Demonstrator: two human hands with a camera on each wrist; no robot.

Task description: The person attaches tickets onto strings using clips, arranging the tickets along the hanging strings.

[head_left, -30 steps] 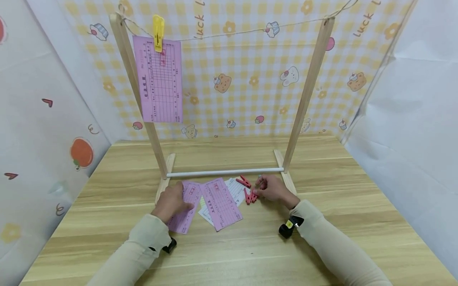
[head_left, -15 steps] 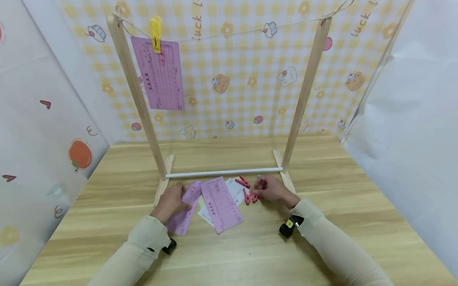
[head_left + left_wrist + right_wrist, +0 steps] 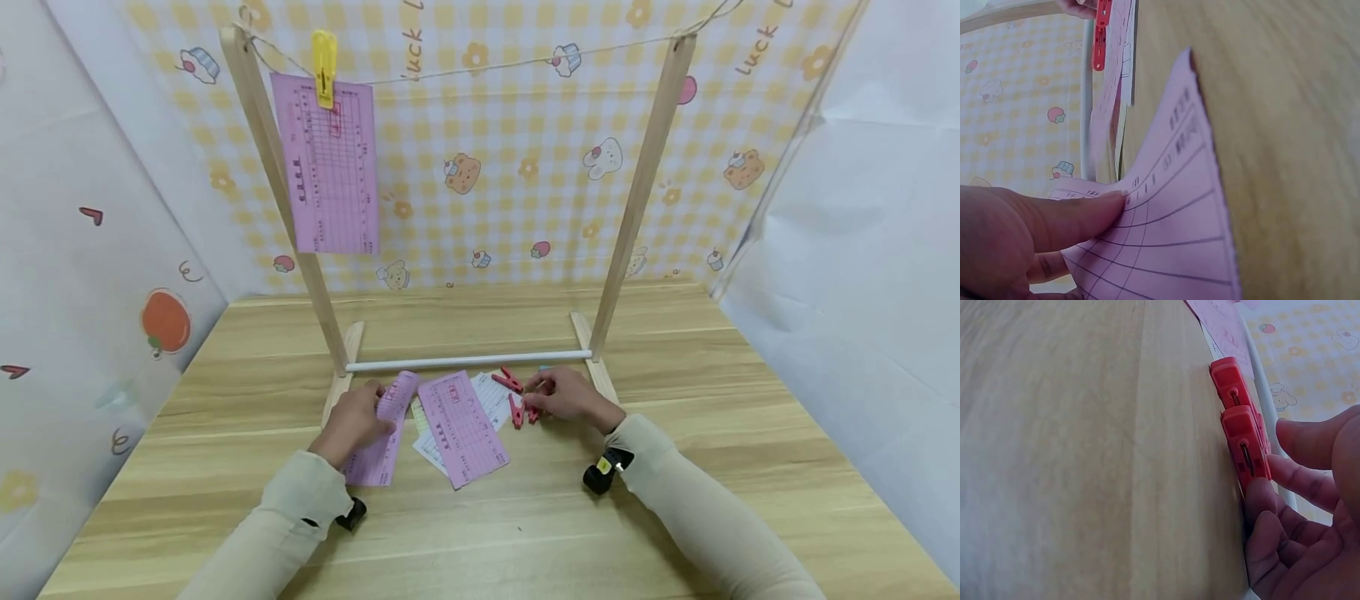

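The checked backdrop [image 3: 525, 125] reads "Luck L" twice along its top edge; print on the pink slips [image 3: 461, 425] is too small to read.

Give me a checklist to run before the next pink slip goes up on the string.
1. Left hand has the pink slip: ok, thumb and fingers pinch its lifted edge.
2. Right hand has a red clothespin: cannot tell, fingertips touch the pins on the table, grip not shown.
3. Slip free of the other slips: ok, it lies beside them.
4. Space on the string: ok, only one slip hangs, under the yellow clothespin, at the left end.
5. Wooden frame upright: ok.
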